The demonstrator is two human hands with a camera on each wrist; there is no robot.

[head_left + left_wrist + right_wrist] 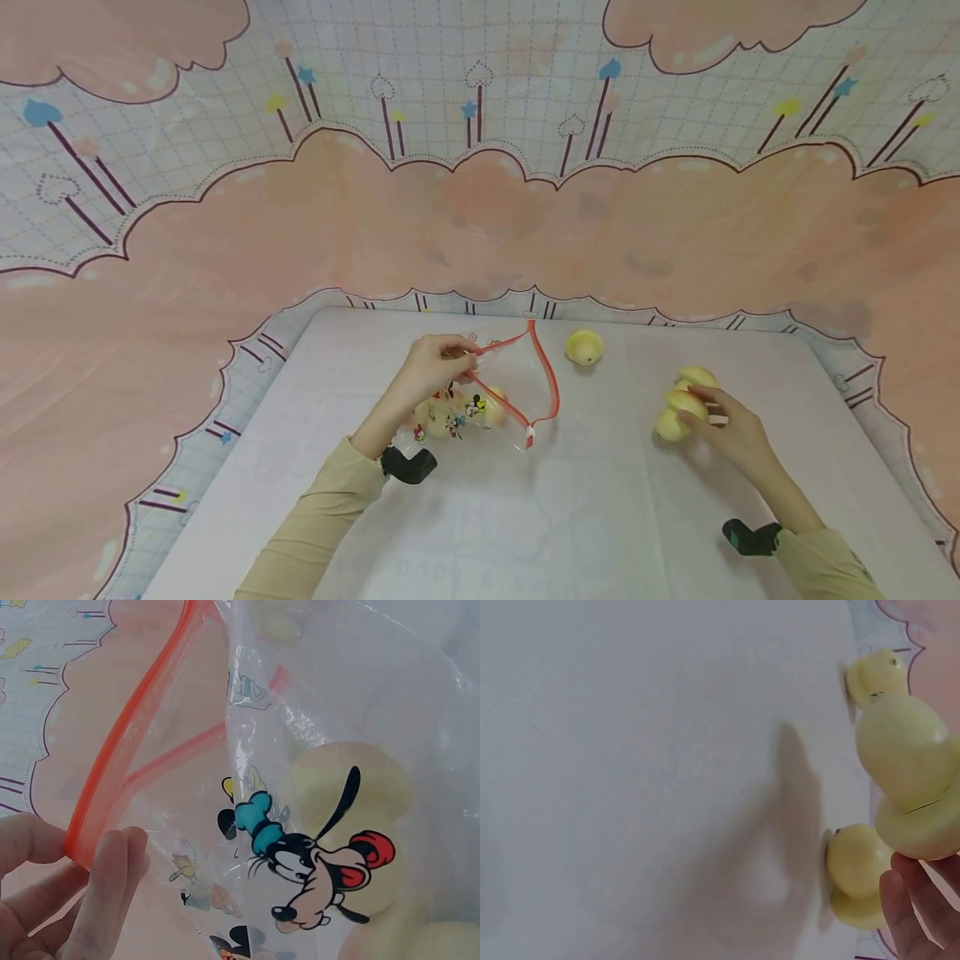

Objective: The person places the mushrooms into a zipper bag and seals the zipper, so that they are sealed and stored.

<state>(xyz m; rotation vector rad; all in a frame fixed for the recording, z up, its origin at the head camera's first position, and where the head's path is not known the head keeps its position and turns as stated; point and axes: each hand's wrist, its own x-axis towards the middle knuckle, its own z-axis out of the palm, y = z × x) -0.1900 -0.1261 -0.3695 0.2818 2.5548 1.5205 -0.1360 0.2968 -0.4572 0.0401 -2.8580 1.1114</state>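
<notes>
My left hand [438, 364] pinches the red zip edge [124, 742] of a clear plastic bag [517, 367] printed with cartoon characters. The bag's mouth gapes toward the right. Inside it lie several pale yellow rounded toys [352, 795], seen through the film. My right hand [727, 425] holds one yellow toy [907, 750], shaped like a rubber duck with a rounded head and body, raised above the table. Just behind it another yellow toy [859, 866] sits on the table. A third yellow toy [585, 347] stands alone to the right of the bag.
The white table [600, 500] spreads under both hands. A patterned cloth [480, 225] with peach cloud shapes hangs behind it and shows around the table's edges. Black wrist mounts [408, 465] sit at both cuffs.
</notes>
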